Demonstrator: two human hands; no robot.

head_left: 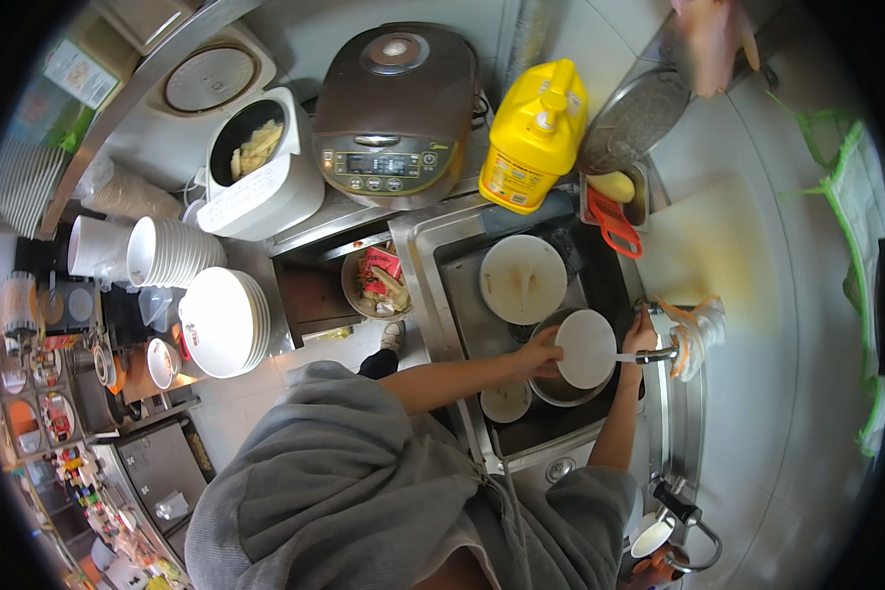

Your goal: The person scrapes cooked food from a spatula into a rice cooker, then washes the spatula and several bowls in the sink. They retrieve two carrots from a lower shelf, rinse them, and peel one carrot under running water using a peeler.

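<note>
My left hand (537, 357) grips the edge of a white bowl (587, 349) under the running faucet (656, 355). The bowl is above a round metal pot (569, 397) in the sink. My right hand (640, 333) is raised to a tap handle at the sink's back edge, its fingers partly hidden. A large white bowl (523, 279) with a white spoon in murky liquid rests in the stainless steel sink (457, 295). A smaller bowl (506, 403) with liquid sits near my left forearm.
Beyond the sink stand a yellow jug with a pump (535, 140), a brown rice cooker (394, 110) and a metal container (638, 184) with a red-handled tool (613, 221). Stacked white bowls (221, 321) and an open white cooker (265, 192) are at left. A waste bin (354, 284) stands beside the sink.
</note>
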